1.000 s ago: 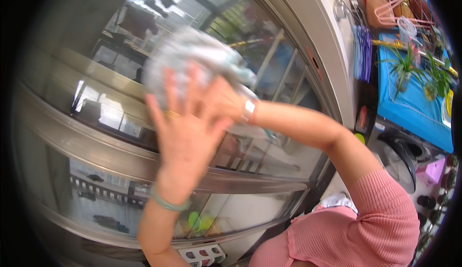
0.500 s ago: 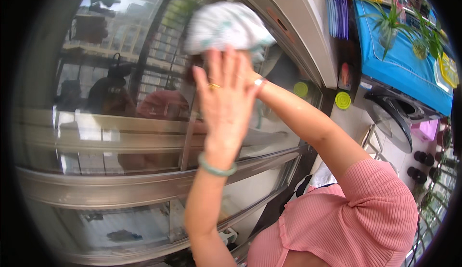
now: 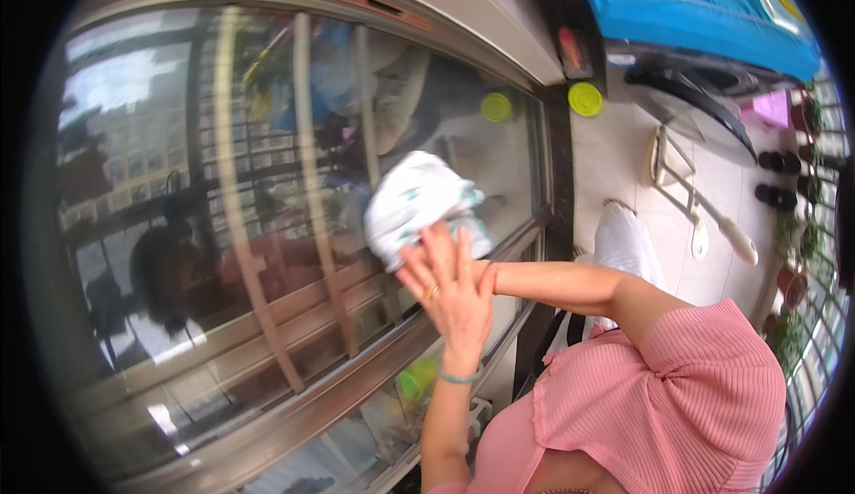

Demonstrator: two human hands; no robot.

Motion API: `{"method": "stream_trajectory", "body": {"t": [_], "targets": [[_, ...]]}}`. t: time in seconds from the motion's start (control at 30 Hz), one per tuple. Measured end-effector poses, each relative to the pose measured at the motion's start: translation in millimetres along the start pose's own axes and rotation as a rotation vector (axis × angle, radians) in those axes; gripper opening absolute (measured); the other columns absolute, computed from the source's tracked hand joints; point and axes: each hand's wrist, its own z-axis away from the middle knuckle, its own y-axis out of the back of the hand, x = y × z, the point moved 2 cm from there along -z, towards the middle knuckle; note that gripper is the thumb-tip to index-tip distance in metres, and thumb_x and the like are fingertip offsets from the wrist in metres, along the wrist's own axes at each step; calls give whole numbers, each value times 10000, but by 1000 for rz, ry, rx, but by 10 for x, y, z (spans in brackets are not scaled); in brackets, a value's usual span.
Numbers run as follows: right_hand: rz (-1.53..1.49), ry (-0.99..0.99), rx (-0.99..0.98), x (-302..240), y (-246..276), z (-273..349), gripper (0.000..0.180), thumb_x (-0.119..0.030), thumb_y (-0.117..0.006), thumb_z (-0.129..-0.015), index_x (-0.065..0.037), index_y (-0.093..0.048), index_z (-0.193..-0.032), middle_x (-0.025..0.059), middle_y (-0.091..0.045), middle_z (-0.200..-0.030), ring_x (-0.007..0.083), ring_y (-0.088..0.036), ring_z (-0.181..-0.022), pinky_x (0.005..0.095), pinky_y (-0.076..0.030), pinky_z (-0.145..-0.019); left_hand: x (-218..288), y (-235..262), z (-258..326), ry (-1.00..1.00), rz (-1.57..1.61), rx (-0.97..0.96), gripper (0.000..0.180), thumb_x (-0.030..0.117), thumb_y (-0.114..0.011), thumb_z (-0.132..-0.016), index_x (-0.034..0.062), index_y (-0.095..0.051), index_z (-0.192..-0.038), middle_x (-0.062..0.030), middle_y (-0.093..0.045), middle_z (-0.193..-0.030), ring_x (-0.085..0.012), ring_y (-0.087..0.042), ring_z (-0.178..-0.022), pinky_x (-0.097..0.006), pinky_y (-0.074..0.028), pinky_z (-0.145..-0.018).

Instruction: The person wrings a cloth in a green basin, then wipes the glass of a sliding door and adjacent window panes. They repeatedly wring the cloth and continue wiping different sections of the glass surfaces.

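Note:
A white cloth (image 3: 417, 200) with green patches lies bunched against the glass of a sliding door or window (image 3: 267, 173). My right hand (image 3: 482, 271) reaches it from the right, mostly hidden behind my left hand, and presses the cloth to the pane. My left hand (image 3: 452, 301), with a gold ring and a green bangle, lies over the right one. Its fingers are stretched out and apart, their tips overlapping the lower edge of the cloth.
A metal frame rail (image 3: 294, 405) crosses below the hands. Right of the frame are a lime-green round lid (image 3: 585, 99), a blue-covered washing machine (image 3: 704, 13) with its round door (image 3: 695, 115) swung out, a folding stand (image 3: 681, 173), dark slippers (image 3: 777, 196) and potted plants.
Both hands and the cloth have moved down the glass together. My view has shifted too, bringing more of the floor and the folding stand into sight.

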Motion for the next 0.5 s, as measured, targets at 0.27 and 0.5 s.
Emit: {"method": "stream_trajectory", "body": {"t": [0.27,0.5], "targets": [[-82,476,23,152,173,-813,322,-346,-640,-855,-112,-682,-1073,191,-604,-1179,455,-511,-1173,547,-368,-1005,-22,-218,-178,-26,144,199,552,346,-538,-992,103,-445,-1479,-236,-141,-1618,-462,-84,-1490,-593,-94,-1170],[233,164,655,1292,401,-1083,361,-367,-710,-770,-89,-690,-1000,140,-579,-1159,375,-482,-1151,502,-344,-994,215,-1111,-595,-41,355,90,584,363,-506,-1009,70,-397,-1502,-242,-124,-1619,-448,-69,-1495,-578,-73,-1178]]}}
